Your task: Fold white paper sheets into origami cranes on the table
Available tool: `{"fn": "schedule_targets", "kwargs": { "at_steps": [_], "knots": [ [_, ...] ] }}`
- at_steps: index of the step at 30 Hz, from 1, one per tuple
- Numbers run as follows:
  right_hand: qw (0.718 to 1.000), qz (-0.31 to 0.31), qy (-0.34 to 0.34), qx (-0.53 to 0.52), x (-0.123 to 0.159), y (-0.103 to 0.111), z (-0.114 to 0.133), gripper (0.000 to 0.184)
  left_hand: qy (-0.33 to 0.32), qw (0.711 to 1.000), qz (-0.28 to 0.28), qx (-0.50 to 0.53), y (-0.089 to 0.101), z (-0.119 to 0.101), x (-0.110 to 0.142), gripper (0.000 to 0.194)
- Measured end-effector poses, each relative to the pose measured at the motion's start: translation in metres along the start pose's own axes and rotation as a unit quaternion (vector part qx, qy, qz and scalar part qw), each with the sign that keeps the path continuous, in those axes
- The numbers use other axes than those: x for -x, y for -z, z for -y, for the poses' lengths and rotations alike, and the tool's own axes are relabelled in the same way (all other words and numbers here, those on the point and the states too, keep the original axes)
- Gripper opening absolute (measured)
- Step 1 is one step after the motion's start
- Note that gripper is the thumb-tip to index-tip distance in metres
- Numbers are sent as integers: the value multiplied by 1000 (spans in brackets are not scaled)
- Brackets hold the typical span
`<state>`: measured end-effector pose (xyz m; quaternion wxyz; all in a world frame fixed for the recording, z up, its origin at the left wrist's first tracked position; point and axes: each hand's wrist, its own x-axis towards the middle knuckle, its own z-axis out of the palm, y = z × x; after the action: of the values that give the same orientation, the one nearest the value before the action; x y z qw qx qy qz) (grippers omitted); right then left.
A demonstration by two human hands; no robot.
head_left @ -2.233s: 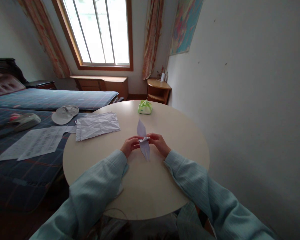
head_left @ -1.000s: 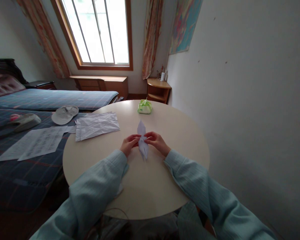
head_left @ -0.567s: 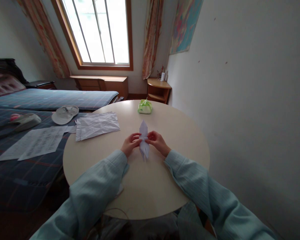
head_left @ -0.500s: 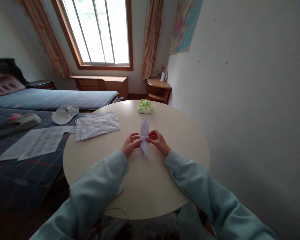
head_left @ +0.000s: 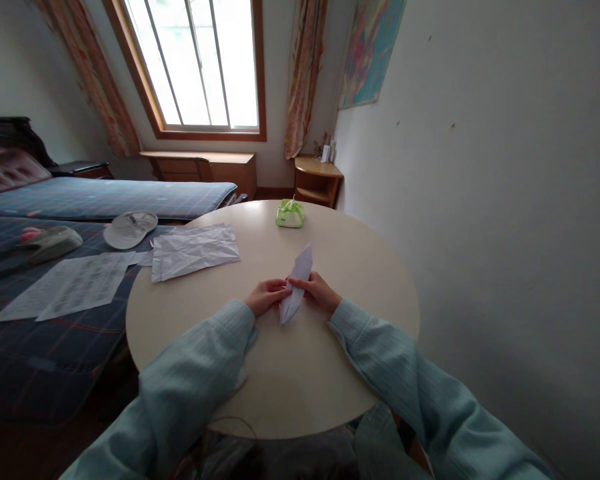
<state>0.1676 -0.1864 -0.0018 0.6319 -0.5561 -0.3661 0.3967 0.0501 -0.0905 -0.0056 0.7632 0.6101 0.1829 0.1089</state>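
Note:
A piece of folded white paper (head_left: 300,267), long and pointed at its far end, is held between my two hands over the round table (head_left: 350,367). It leans with its upper tip to the right. My left hand (head_left: 267,295) grips its left edge near the middle, fingers closed. From the right, my right hand (head_left: 320,291) pinches it with the thumb on the near face; the other fingers are partly hidden behind the paper.
Crumpled white sheets (head_left: 195,252) lie at the table's left edge. A green tissue pack (head_left: 290,214) stands at the far side. On the bed to the left are printed sheets (head_left: 85,283) and a white cap (head_left: 131,229). A white wall (head_left: 505,233) rises on the right.
The folded paper has turned from upright to a rightward slant, and its crosswise middle fold no longer shows. Both hands have shifted slightly nearer and closed in around it.

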Motion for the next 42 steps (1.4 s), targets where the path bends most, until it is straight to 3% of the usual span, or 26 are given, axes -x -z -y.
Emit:
{"fn": "schedule_targets", "kwargs": {
  "at_steps": [5,13,17,19,23,27,38,42],
  "knots": [
    [999,-12,-15,31,0,0,2,34,3,1000,-7,-16,1,4,-2,43],
    [978,-186,52,78,-5,7,2,37,-74,993,-85,-28,5,-4,-4,40],
    [953,-246,117,134,-8,11,0,36,-118,982,-143,-28,8,-8,-4,42],
    [941,-261,133,168,-8,12,0,35,-116,983,-137,-28,6,-8,-4,42],
    [930,-257,146,218,-6,10,0,34,-76,994,-76,-30,0,-4,-4,43],
    [931,-240,165,221,-5,9,0,32,-70,995,-50,-41,-1,-1,-5,44],
    [949,-217,185,136,-1,5,3,25,18,996,-77,38,4,-8,-5,24],
    [953,-218,175,113,0,5,3,27,22,997,-69,41,5,-7,-4,19]
  ]
}}
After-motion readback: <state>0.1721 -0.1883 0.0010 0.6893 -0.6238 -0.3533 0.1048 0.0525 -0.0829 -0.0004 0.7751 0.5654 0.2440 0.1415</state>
